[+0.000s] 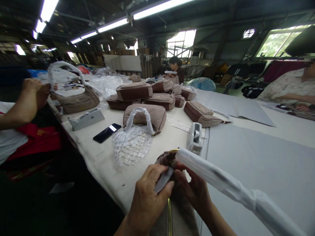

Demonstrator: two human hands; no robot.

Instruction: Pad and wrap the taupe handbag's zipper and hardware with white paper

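Step in hand, judging by the grip: close fingertip work at one end of a taupe handbag (184, 218), beside the gold-toned ring (173, 150). Left hand (149, 191) closed, pinching a small pale strip (163, 180) between thumb and fingers, right up against the bag's end. Right hand (197, 188) has fingers curled in at the same end from the other side; fingertips in shadow, cannot tell if they pinch anything. Next move likely calls for fine thumb-and-finger control, bag end held steady, white-wrapped strap (221, 175) out of the way.

Handbag is at bottom centre, at the near side of the white table (105, 160); cannot tell whether the table bears it. Ring end points away from the person, far end cut off by the lower edge of view. Long axis runs roughly near to far, same as the gold zipper (169, 214), which faces up. Strap slants from the ring end down to the lower right. Beyond the hands: phone (107, 132), grey tape dispenser (87, 120), another handbag (155, 118) with wrapped handle
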